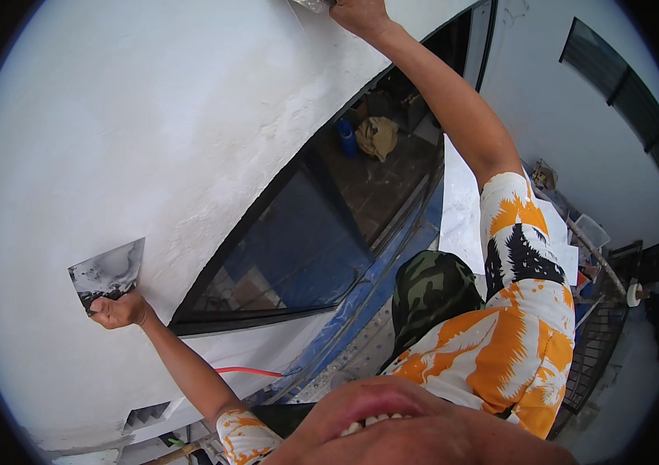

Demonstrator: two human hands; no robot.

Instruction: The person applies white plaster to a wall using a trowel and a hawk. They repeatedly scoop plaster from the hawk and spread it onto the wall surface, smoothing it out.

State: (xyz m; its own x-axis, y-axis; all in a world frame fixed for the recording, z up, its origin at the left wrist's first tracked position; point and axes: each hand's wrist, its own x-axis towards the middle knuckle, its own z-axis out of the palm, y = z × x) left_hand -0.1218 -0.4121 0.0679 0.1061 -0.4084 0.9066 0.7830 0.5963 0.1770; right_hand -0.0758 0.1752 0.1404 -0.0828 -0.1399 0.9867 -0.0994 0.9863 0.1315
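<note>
While hands [118, 309] at white wall [143, 139], dark-framed window [287, 240] behind right forearm [453, 93]

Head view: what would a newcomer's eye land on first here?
Probably the shiny, dark-smeared metal blade in the left hand, lower left, before the white wall. Next, the right hand at the top edge, gripping a mostly cropped tool. Then the orange, white and black sleeve, right of centre.

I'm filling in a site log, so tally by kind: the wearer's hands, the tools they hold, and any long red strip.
Hands: 2 (left hand, right hand)
Held tools: 2 (metal blade, partly cropped tool)
Long red strip: 1
Total: 5
</note>
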